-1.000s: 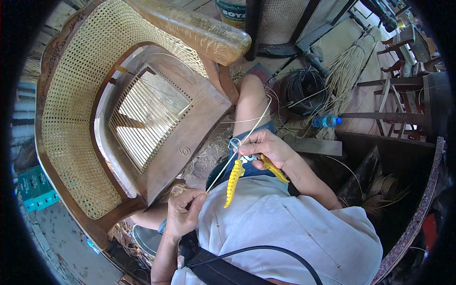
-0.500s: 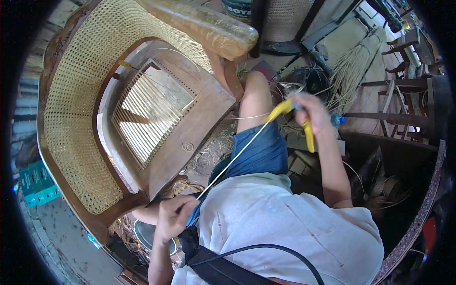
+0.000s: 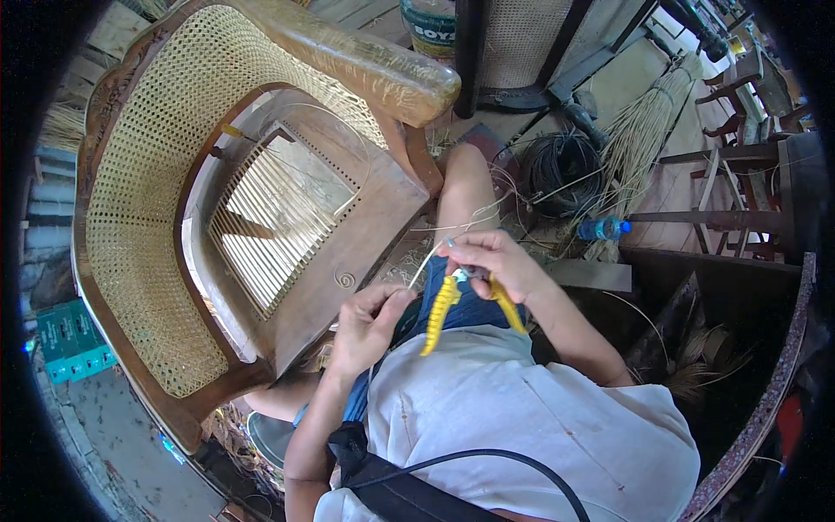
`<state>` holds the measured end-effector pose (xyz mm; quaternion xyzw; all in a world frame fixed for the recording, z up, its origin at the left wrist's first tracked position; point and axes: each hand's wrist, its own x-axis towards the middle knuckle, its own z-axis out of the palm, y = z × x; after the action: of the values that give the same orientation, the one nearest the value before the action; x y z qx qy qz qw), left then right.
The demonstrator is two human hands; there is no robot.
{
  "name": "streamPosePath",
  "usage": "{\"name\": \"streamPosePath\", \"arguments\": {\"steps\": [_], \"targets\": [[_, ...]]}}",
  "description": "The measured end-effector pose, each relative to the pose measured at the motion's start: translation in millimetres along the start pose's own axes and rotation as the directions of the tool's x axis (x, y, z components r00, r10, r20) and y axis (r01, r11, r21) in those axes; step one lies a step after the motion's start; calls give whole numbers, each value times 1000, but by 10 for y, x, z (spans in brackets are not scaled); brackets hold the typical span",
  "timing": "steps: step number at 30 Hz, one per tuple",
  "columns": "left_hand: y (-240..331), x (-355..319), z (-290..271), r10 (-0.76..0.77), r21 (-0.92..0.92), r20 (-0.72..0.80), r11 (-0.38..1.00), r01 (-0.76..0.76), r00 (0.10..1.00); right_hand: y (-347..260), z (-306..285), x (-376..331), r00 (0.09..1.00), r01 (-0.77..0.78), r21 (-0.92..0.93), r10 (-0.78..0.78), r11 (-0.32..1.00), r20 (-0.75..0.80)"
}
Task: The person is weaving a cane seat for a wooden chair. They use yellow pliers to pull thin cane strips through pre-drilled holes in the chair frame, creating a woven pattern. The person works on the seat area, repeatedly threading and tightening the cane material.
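My left hand pinches a thin pale cane strand over my lap. The strand runs up to my right hand, whose thumb and finger also close on it. In the right palm sit yellow-handled pliers, handles spread and pointing down toward me; the jaws are mostly hidden by the fingers. To the left stands a wooden armchair with a woven cane back. Parallel cane strands cross the opening in its seat. A yellow-handled tool stands at the seat's rear edge.
Beyond my knee lie a dark coil and a bundle of long cane. A blue water bottle stands right of my right hand. More wooden furniture is at the far right, and a green box at the left.
My right hand with the pliers has come down and left, close to my left hand. The strand, stretched long between the hands before, now spans a short gap. My left hand has risen slightly.
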<state>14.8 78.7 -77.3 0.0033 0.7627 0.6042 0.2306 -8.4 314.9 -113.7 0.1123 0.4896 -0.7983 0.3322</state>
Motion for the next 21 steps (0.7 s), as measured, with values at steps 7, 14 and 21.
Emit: {"name": "streamPosePath", "arguments": {"steps": [7, 14, 21], "targets": [[23, -348, -365, -96, -8, 141, 995, 98, 985, 151, -14, 144, 986, -63, 372, 2, 926, 164], [131, -844, -869, -217, 41, 117, 976, 214, 969, -46, -218, 199, 999, 35, 291, -43, 956, 22], [40, -1013, -1104, -228, -30, 32, 973, 229, 973, -357, -413, 115, 993, 85, 130, -95, 988, 70]]}}
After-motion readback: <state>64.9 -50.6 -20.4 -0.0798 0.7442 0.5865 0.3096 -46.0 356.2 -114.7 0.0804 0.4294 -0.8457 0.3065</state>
